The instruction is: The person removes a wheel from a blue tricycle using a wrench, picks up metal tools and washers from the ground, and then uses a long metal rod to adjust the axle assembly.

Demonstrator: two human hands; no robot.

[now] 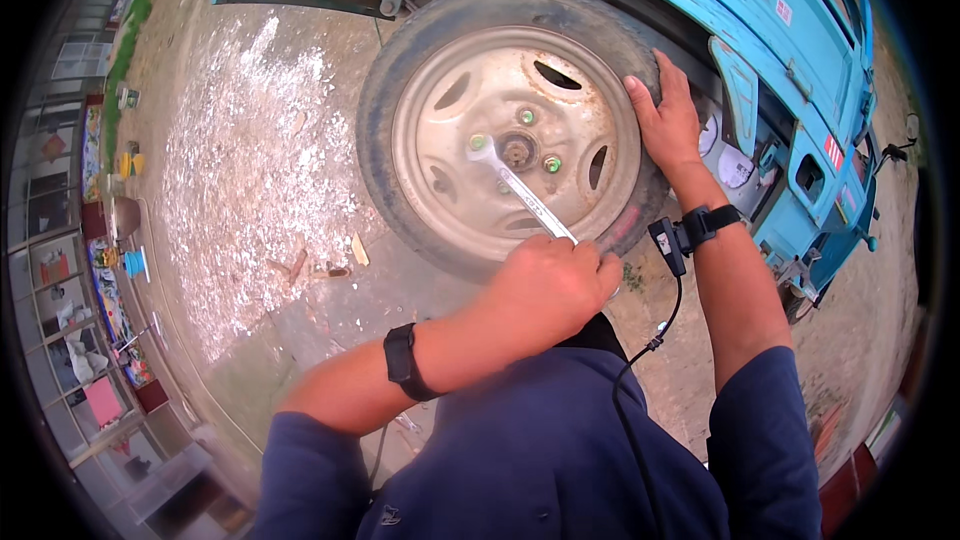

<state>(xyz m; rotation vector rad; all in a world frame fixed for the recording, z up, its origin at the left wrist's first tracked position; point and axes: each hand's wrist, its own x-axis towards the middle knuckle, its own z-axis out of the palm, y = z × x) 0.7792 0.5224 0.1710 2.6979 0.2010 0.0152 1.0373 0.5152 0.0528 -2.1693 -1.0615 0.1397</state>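
A silver wrench [530, 198] slants across the cream wheel rim [455, 55], its upper end on the left lug nut [478, 143]. My left hand [555, 285] is closed round the wrench's lower end, beyond the tyre's near edge. Green-tinted lug nuts, including the top one [526, 117] and the right one [552, 164], surround the rusty hub centre [518, 151]. Against the right side of the black tyre [385, 90] lies my right hand [668, 120], fingers stretched out and thumb apart on the rubber.
The blue truck body [770, 50] overhangs the wheel at the top and right. White flakes [255, 170] and a broken brick piece [297, 265] lie on the ground to the left. A black cable [625, 420] runs from my right wrist down across my shirt.
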